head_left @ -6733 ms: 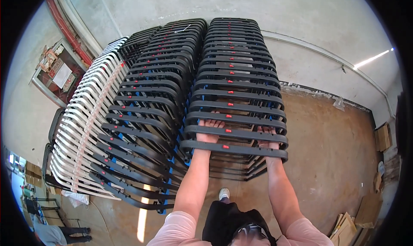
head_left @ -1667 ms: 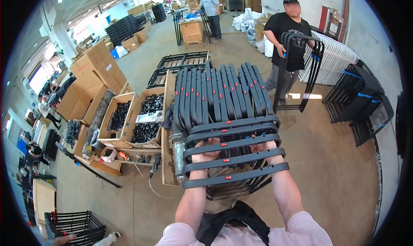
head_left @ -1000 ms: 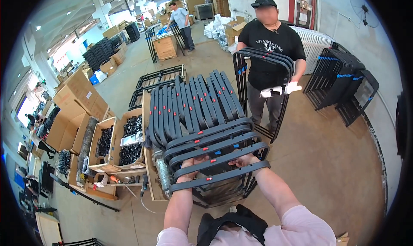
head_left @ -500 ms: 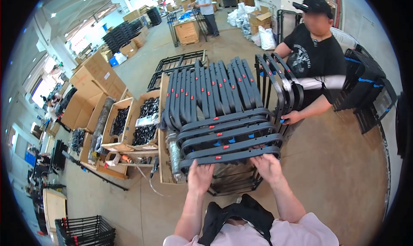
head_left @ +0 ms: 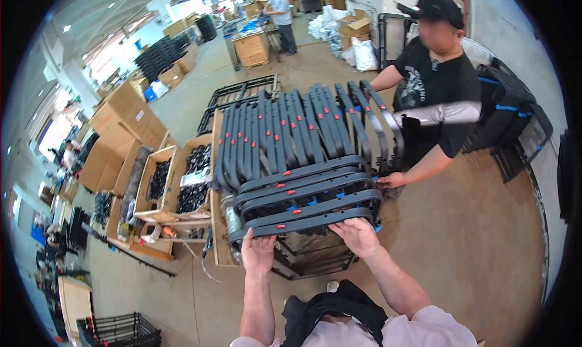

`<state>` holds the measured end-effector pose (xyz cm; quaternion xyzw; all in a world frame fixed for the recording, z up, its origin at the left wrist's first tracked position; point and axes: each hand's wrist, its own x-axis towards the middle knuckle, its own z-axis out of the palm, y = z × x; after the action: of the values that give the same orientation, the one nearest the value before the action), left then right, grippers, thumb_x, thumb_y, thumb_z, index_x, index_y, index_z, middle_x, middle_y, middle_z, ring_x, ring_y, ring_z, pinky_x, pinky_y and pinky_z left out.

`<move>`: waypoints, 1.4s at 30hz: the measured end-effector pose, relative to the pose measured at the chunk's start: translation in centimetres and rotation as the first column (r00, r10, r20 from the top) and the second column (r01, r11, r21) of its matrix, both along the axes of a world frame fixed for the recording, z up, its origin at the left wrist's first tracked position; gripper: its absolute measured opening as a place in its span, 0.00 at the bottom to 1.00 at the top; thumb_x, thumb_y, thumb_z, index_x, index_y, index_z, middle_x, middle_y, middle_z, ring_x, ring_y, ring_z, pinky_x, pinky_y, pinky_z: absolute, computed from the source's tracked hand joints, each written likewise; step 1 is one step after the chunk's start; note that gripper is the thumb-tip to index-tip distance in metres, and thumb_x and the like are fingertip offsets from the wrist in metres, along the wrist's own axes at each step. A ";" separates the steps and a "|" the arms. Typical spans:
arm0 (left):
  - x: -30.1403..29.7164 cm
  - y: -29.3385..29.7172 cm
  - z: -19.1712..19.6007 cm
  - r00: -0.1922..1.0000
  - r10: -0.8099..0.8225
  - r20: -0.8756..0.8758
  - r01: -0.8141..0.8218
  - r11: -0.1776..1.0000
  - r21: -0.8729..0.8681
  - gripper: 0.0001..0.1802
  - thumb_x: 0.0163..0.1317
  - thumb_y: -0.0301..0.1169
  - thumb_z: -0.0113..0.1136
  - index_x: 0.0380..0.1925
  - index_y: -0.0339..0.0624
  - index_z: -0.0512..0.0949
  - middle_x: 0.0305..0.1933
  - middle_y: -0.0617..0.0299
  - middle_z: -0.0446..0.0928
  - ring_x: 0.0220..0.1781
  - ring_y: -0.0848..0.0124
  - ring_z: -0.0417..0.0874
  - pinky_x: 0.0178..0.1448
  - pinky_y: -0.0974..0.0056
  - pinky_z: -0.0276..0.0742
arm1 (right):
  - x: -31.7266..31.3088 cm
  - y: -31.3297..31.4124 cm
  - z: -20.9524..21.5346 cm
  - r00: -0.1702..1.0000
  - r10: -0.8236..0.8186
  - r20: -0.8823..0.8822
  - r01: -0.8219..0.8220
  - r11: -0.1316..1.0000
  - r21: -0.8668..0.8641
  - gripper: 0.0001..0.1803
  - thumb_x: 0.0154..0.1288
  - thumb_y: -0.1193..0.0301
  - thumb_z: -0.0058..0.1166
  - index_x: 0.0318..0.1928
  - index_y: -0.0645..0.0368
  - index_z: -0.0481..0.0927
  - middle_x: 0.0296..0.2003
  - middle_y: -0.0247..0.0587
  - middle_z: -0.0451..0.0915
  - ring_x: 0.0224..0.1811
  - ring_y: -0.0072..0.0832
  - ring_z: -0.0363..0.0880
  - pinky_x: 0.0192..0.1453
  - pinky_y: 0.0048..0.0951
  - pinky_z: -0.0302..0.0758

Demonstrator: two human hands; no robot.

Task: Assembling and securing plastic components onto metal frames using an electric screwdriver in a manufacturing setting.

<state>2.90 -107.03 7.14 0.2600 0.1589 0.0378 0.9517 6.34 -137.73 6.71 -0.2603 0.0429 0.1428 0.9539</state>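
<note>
My left hand (head_left: 259, 254) and my right hand (head_left: 359, 238) grip the nearest black tubular frame (head_left: 306, 225) from its near side, thumbs up and fingers tucked under. This frame has rounded ends and a small red clip, and its left end tilts a little lower than the right. Just beyond it lie several like frames (head_left: 303, 182), side by side, with blue parts showing between them. Behind these stands a long row of more black frames (head_left: 273, 129) with red clips. A co-worker (head_left: 439, 80) at the right has both hands at the row's right end.
Wooden bins of small black parts (head_left: 194, 189) and a large cardboard box (head_left: 124, 129) stand at the left. A power tool and cable (head_left: 206, 247) hang by the bench. Folded black frames (head_left: 506, 104) lean on the right wall. Another person (head_left: 280, 16) stands far back.
The co-worker's frames have moved left against the row's right end. My hands and the nearest frame have shifted slightly left in view, and the frame's left end sits lower.
</note>
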 end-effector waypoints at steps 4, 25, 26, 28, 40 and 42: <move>1.2 -2.0 1.1 0.998 -0.026 0.053 0.028 0.999 -0.034 0.25 0.78 0.40 0.54 0.66 0.35 0.73 0.72 0.49 0.74 0.76 0.53 0.73 0.83 0.45 0.66 | 1.0 -1.8 -0.4 0.998 0.003 -0.065 -0.002 1.000 0.013 0.14 0.69 0.75 0.56 0.52 0.64 0.83 0.54 0.47 0.87 0.62 0.41 0.83 0.75 0.52 0.74; 2.0 -1.9 2.4 0.991 -0.115 0.071 0.120 0.990 -0.072 0.27 0.80 0.35 0.47 0.74 0.35 0.65 0.78 0.47 0.68 0.81 0.52 0.67 0.86 0.44 0.61 | 2.4 -1.4 -0.4 0.998 -0.057 -0.035 0.054 0.995 -0.079 0.21 0.72 0.67 0.52 0.60 0.65 0.80 0.60 0.50 0.84 0.65 0.43 0.81 0.76 0.50 0.71; 2.3 -1.9 2.7 0.986 -0.140 0.093 0.147 0.986 -0.083 0.27 0.80 0.35 0.47 0.73 0.35 0.65 0.78 0.47 0.68 0.81 0.52 0.66 0.86 0.43 0.60 | 2.6 -0.9 -0.7 0.998 -0.052 -0.031 0.049 0.996 -0.079 0.21 0.72 0.67 0.52 0.60 0.65 0.80 0.60 0.50 0.84 0.65 0.43 0.81 0.76 0.50 0.71; 3.2 -0.3 1.8 0.984 -0.143 0.103 0.151 0.985 -0.077 0.28 0.80 0.36 0.47 0.73 0.34 0.65 0.78 0.47 0.68 0.81 0.51 0.66 0.86 0.42 0.61 | 3.8 0.0 -1.5 0.997 -0.009 -0.074 0.006 0.999 -0.033 0.19 0.74 0.70 0.50 0.60 0.65 0.79 0.60 0.48 0.83 0.66 0.42 0.80 0.73 0.50 0.75; 1.8 1.1 -1.9 0.982 -0.176 -0.071 0.188 0.957 0.223 0.28 0.82 0.47 0.47 0.70 0.37 0.70 0.72 0.49 0.75 0.70 0.55 0.79 0.74 0.48 0.77 | 2.6 0.2 -1.1 0.997 0.074 -0.030 -0.079 0.971 -0.227 0.25 0.76 0.67 0.54 0.68 0.66 0.74 0.66 0.48 0.79 0.66 0.41 0.80 0.69 0.43 0.77; 0.9 0.3 -2.6 0.984 -0.129 -0.122 0.163 0.931 0.328 0.28 0.83 0.47 0.47 0.69 0.37 0.71 0.70 0.49 0.76 0.69 0.56 0.80 0.72 0.49 0.78 | 1.5 -0.5 -2.0 0.997 0.057 -0.057 -0.072 0.953 -0.295 0.27 0.77 0.65 0.54 0.70 0.65 0.72 0.66 0.49 0.79 0.65 0.39 0.81 0.67 0.42 0.78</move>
<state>3.76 -106.70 4.58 0.4315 0.1770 -0.0194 0.8844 7.86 -138.20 4.73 -0.3982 0.0780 0.1720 0.8977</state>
